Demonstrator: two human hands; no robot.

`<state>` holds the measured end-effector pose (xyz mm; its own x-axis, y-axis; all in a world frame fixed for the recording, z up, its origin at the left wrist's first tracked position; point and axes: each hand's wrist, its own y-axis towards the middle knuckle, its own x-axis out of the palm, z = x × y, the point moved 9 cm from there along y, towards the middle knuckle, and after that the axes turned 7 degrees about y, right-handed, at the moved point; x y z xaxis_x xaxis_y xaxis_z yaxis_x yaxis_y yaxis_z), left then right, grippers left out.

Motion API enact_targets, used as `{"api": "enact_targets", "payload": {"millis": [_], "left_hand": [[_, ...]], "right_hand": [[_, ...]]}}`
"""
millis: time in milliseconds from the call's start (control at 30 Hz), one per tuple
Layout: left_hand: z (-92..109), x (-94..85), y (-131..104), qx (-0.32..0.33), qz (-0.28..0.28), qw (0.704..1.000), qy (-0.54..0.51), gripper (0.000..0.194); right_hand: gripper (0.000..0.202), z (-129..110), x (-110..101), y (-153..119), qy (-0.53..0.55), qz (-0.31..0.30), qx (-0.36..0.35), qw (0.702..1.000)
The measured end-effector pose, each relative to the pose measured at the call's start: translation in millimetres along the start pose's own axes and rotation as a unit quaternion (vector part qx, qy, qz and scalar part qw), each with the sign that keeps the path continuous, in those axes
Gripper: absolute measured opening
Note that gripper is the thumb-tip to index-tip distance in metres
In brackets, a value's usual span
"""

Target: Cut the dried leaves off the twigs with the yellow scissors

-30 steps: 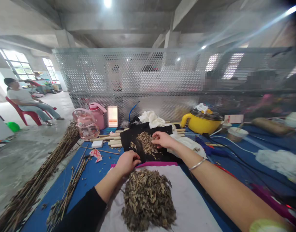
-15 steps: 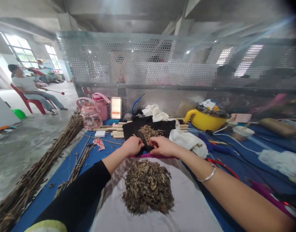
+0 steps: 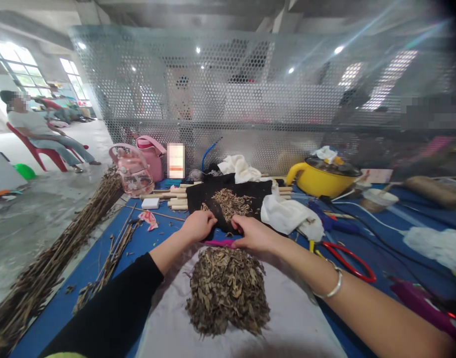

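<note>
Head view: both hands at the near edge of a black cloth strewn with dried bits

The left hand (image 3: 198, 224) is curled at the near left part of the black cloth (image 3: 261, 190), its thumb and fingers drawn together; whether that grip holds anything I cannot tell. The right hand (image 3: 255, 232) is at the near edge, fingers bent beside the small heap of dried plant bits (image 3: 231, 203), thumb lower and apart from them, near a magenta strip (image 3: 216, 243). Whether its grip is closed on anything cannot be told either. A silver bracelet (image 3: 336, 286) circles the right wrist.

The heap lies on the black cloth, just beyond the hands. Nearer the wearer, a larger pile of dried leaves (image 3: 226, 291) sits on a pale cloth (image 3: 291, 320), between the forearms.

On the blue bench (image 3: 138, 238), to the left, lie thin dried stems (image 3: 109, 268), a white box (image 3: 150, 203) and pale wooden sticks (image 3: 178, 204), with a pink bottle (image 3: 134, 169) beyond. To the right are a crumpled white cloth (image 3: 283, 214), a yellow pot (image 3: 323, 184) and a tool with red handles (image 3: 352, 263).

A perforated metal panel (image 3: 213, 99) stands behind. Left of the bench is a long bundle of dried stalks (image 3: 60, 258); farther off, a person (image 3: 38, 124) sits in a red chair (image 3: 36, 149).
</note>
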<state>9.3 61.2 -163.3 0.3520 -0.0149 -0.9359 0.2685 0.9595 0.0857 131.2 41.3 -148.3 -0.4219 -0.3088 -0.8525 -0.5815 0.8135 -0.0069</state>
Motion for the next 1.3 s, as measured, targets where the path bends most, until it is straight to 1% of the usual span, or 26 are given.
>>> {"api": "enact_targets", "payload": {"millis": [100, 167, 267, 333, 400, 433, 500, 533, 567, 600, 633, 667, 700, 733, 767, 800, 867, 933, 1033, 1100, 1200, 1233, 1267, 1300], "left_hand": [[-2.9, 0.1, -0.8, -0.008, 0.01, 1.0, -0.016, 0.029], [-4.8, 0.9, -1.9, -0.011, 0.01, 1.0, -0.025, 0.029], [-5.5, 2.6, -5.4, -0.005, 0.016, 0.999, -0.036, 0.03], [-3.7, 2.8, -8.7, 0.004, 0.026, 0.999, -0.039, 0.03], [-1.5, 1.0, -11.5, 0.009, 0.034, 0.999, -0.036, 0.029], [0.7, 0.1, -12.3, 0.016, 0.029, 0.999, -0.034, 0.028], [8.0, -0.3, -12.6, 0.052, -0.012, 0.998, -0.045, 0.024], [11.2, -1.8, -12.5, 0.074, -0.035, 0.995, -0.057, 0.023], [10.4, -6.5, -11.5, 0.081, -0.043, 0.994, -0.067, 0.021], [3.5, -14.3, -9.3, 0.061, -0.031, 0.995, -0.068, 0.019], [-9.3, -24.6, -6.9, 0.017, 0.001, 0.998, -0.057, 0.019], [-25.3, -35.5, -6.1, -0.041, 0.042, 0.998, -0.037, 0.019], [-41.1, -44.4, -7.3, -0.099, 0.08, 0.992, -0.014, 0.018], [-54.1, -49.3, -9.5, -0.145, 0.103, 0.984, 0.007, 0.017], [-63.2, -49.3, -11.2, -0.173, 0.108, 0.979, 0.021, 0.017], [-68.6, -45.5, -12.0, -0.185, 0.101, 0.977, 0.026, 0.019], [-72.1, -35.1, -12.7, -0.188, 0.082, 0.978, 0.028, 0.028], [-70.2, -27.5, -12.9, -0.185, 0.072, 0.98, 0.028, 0.033], [-65.4, -27.2, -11.7, -0.178, 0.07, 0.981, 0.023, 0.029], [-66.9, -31.4, -11.7, -0.186, 0.058, 0.981, 0.018, 0.022], [-71.6, -38.0, -14.7, -0.204, 0.028, 0.978, 0.023, 0.016], [-72.3, -41.3, -16.1, -0.211, 0.029, 0.977, 0.034, 0.017], [-71.6, -46.0, -17.0, -0.215, 0.044, 0.974, 0.049, 0.02], [-68.5, -51.7, -17.0, -0.212, 0.072, 0.972, 0.065, 0.023]], "right_hand": [[0.03, -3.9, 6.0, -1.7, 0.026, -0.02, -0.015, 0.999], [0.027, -4.6, 11.4, 0.1, 0.05, -0.032, -0.013, 0.998], [0.011, -4.8, 15.7, 4.7, 0.061, -0.026, -0.015, 0.998], [0.009, -3.2, 13.6, 8.3, 0.066, -0.013, -0.025, 0.997], [0.012, 4.6, 4.3, 13.1, 0.087, 0.018, -0.017, 0.996], [0.013, 10.2, -3.3, 16.1, 0.093, 0.042, -0.007, 0.995], [0.015, 19.2, -21.2, 23.4, 0.084, 0.096, 0.009, 0.992], [0.016, 20.5, -29.6, 27.9, 0.071, 0.122, 0.011, 0.99], [0.016, 18.7, -36.1, 33.1, 0.056, 0.141, 0.006, 0.988], [0.017, 13.8, -39.9, 39.2, 0.042, 0.154, -0.004, 0.987], [0.019, 6.0, -40.8, 46.1, 0.031, 0.16, -0.02, 0.986], [0.021, -3.9, -38.5, 53.4, 0.025, 0.159, -0.04, 0.986], [0.023, -16.6, -32.5, 60.9, 0.009, 0.147, -0.069, 0.987], [0.024, -30.1, -23.3, 68.2, -0.012, 0.127, -0.101, 0.987], [0.025, -43.1, -11.7, 74.6, -0.042, 0.1, -0.133, 0.985], [0.025, -53.7, 0.5, 79.9, -0.075, 0.073, -0.161, 0.981], [0.022, -64.3, 20.4, 87.3, -0.128, 0.034, -0.194, 0.972], [0.018, -61.8, 28.2, 90.8, -0.142, 0.024, -0.196, 0.97], [0.021, -46.4, 24.8, 86.5, -0.15, 0.024, -0.189, 0.97], [0.023, -34.4, 15.3, 78.3, -0.148, 0.034, -0.183, 0.971], [0.022, -18.1, -5.4, 64.9, -0.137, 0.066, -0.167, 0.974], [0.021, -13.4, -13.1, 62.1, -0.131, 0.082, -0.16, 0.975], [0.02, -9.2, -20.5, 60.8, -0.126, 0.098, -0.153, 0.975], [0.021, -5.6, -26.9, 61.3, -0.121, 0.112, -0.148, 0.975]]}}
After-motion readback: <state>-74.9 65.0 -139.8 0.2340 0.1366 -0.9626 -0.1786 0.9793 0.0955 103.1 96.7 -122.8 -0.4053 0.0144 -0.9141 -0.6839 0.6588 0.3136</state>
